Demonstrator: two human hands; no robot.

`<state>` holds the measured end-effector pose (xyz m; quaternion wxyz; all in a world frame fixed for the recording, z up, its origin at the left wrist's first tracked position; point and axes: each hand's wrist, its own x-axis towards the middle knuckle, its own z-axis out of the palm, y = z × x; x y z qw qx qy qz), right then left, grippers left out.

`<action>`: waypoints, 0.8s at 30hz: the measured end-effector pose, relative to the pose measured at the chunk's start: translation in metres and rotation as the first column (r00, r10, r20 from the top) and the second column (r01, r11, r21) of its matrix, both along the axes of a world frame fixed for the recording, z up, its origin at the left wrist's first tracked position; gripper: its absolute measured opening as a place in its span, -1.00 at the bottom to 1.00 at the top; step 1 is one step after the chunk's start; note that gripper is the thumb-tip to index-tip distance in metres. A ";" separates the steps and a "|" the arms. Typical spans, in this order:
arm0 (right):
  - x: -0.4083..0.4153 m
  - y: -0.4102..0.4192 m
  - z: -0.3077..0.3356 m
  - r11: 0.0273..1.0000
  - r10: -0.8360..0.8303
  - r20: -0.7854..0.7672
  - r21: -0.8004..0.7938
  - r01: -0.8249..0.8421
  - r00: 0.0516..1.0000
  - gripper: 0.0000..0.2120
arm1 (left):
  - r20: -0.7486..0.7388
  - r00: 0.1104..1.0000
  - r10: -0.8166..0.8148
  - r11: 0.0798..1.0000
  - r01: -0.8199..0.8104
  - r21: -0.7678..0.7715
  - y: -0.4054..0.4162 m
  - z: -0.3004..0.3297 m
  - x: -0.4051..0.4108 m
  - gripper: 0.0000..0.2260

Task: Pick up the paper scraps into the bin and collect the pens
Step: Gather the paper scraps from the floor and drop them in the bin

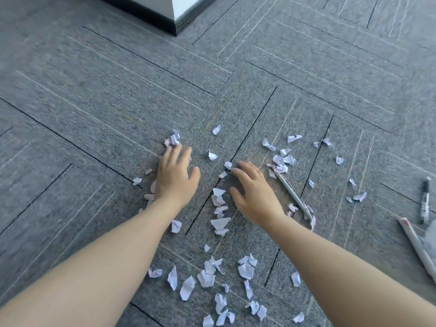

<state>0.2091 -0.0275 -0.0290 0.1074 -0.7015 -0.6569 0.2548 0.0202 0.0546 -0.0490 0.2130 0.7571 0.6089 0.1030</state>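
Head view: paper scraps lie scattered over the carpet floor; no bin visible. Left hand and right hand are spread flat, fingers holding nothing. White pen, black pen uncollected. Task looks barely begun.

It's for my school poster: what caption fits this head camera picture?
Two bare hands, left and right, sweep torn paper scraps on grey carpet, pens lying nearby.
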 end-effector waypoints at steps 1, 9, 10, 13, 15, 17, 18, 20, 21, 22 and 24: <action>-0.004 -0.007 0.002 0.997 0.068 -0.017 0.049 -0.068 0.998 -0.56 | 0.058 0.997 -0.054 0.998 0.051 0.043 -0.003 0.000 0.000 -0.57; -0.028 0.080 0.000 0.999 0.047 0.082 -0.013 -0.046 0.995 -0.43 | -0.042 0.999 -0.023 0.999 0.025 0.030 0.056 0.006 -0.017 -0.53; -0.031 0.088 0.000 0.997 0.064 0.100 -0.044 -0.060 0.993 -0.42 | -0.048 0.997 -0.062 0.998 0.061 -0.016 0.063 0.005 -0.017 -0.52; -0.038 0.080 0.002 0.981 0.196 0.085 -0.011 -0.196 0.977 -0.54 | 0.095 0.983 -0.158 0.987 0.160 -0.009 0.060 0.005 -0.025 -0.63; -0.036 0.061 0.006 0.955 0.255 0.067 0.136 -0.262 0.965 -0.66 | 0.182 0.953 -0.240 0.968 0.222 0.117 0.041 0.007 -0.035 -0.70; -0.032 0.063 0.006 0.960 0.190 0.063 0.198 -0.199 0.980 -0.64 | 0.244 0.922 -0.299 0.942 0.244 0.233 0.023 0.009 -0.044 -0.73; -0.030 0.074 0.004 0.975 0.120 0.068 0.178 -0.130 0.990 -0.59 | 0.274 0.919 -0.284 0.942 0.214 0.258 0.018 0.010 -0.046 -0.73; -0.026 0.104 0.002 0.999 0.040 0.118 0.022 -0.043 0.992 -0.47 | 0.304 0.930 -0.205 0.958 0.128 0.256 0.015 0.009 -0.050 -0.72; -0.024 0.117 0.001 0.998 0.053 0.149 -0.047 -0.047 0.987 -0.42 | 0.281 0.945 -0.168 0.964 0.098 0.247 0.016 0.009 -0.053 -0.70; -0.024 0.125 0.001 0.993 0.087 0.165 -0.090 -0.073 0.982 -0.40 | 0.225 0.964 -0.143 0.969 0.090 0.230 0.017 0.007 -0.057 -0.68; -0.024 0.123 0.002 0.979 0.187 0.170 -0.112 -0.169 0.968 -0.43 | 0.063 0.989 -0.135 0.979 0.123 0.165 0.017 0.002 -0.068 -0.62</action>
